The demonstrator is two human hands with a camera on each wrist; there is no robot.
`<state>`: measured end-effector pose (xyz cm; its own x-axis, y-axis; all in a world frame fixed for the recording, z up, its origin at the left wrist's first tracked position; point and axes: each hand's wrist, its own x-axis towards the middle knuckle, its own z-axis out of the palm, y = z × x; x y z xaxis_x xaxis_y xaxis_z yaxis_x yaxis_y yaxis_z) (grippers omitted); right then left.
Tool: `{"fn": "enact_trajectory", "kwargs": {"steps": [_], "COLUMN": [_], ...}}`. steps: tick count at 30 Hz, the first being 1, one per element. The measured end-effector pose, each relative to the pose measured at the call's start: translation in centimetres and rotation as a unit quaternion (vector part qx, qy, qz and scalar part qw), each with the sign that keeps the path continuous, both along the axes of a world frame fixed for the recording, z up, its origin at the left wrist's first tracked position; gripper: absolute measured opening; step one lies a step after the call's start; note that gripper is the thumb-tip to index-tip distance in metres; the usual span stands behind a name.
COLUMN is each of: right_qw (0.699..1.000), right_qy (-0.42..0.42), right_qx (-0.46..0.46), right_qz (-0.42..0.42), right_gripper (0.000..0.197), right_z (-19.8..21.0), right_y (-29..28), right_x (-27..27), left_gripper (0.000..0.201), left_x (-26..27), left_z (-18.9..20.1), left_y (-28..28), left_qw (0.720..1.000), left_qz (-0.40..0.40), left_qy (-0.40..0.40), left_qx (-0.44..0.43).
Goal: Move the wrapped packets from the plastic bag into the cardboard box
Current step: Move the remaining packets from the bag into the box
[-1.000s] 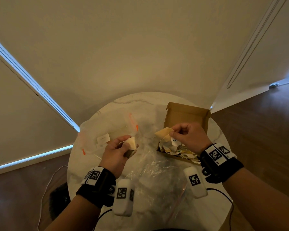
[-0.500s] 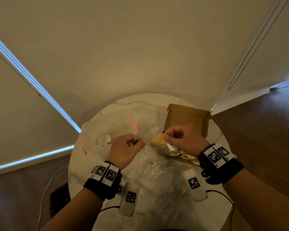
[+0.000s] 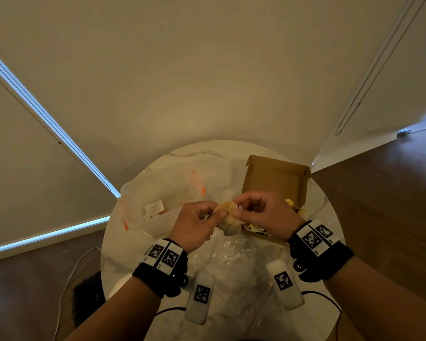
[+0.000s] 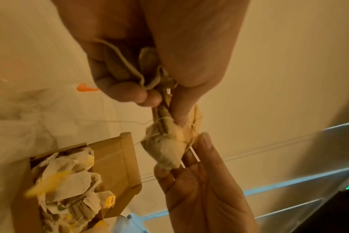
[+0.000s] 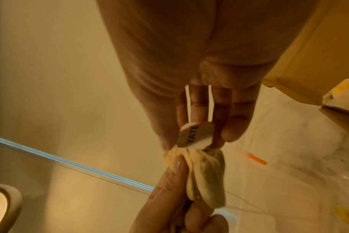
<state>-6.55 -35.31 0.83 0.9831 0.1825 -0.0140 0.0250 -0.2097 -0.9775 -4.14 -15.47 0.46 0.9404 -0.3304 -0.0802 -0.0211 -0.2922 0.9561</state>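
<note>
From the head camera, the left hand [image 3: 194, 223] and right hand [image 3: 261, 212] pinch one tan packet [image 3: 229, 219] between them above the table [image 3: 133, 242], beside the cardboard box [image 3: 276, 178].

The left wrist view shows the packet [image 4: 167, 148] soft and crumpled, trailing thread; it looks light and tearable.

In the right wrist view, a paper tag [image 5: 195, 135] sits under the fingertips; gripping the body seems safer than the string.
</note>
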Motion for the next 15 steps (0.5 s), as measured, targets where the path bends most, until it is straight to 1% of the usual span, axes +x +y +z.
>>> {"fn": "enact_trajectory", "kwargs": {"steps": [2,4,6,10,12,15], "right_qw": [1.000,1.000,0.999,0.993,0.994,0.996], "right_qy": [0.008,0.023,0.032,0.069,0.071,0.068], "right_qx": [0.012,0.017,0.028,0.079,0.077,0.047], "right_qz": [0.008,0.006,-0.006,-0.044,-0.043,-0.044], "right_gripper": [0.034,0.044,0.043,0.031,0.031,0.037], "right_z": [-0.1,-0.2,-0.4,-0.9,-0.9,-0.7], "right_y": [0.1,0.5,1.0,1.5,1.6,1.3], "right_x": [-0.5,-0.7,-0.8,-0.6,-0.6,-0.6], "left_gripper": [0.016,0.012,0.009,0.009,0.010,0.013], "left_x": [-0.1,-0.1,-0.2,-0.2,-0.3,-0.3], "left_z": [0.0,0.0,-0.1,-0.1,-0.1,-0.1], "left_y": [0.0,0.1,0.2,0.3,0.4,0.6], "left_qw": [1.000,0.999,0.999,0.998,0.998,0.998], "left_qz": [0.014,0.018,0.017,0.029,0.033,0.037], "left_qy": [-0.001,0.001,-0.003,-0.015,-0.022,-0.024], "left_qx": [-0.022,-0.040,-0.045,-0.056,-0.054,-0.051]}}
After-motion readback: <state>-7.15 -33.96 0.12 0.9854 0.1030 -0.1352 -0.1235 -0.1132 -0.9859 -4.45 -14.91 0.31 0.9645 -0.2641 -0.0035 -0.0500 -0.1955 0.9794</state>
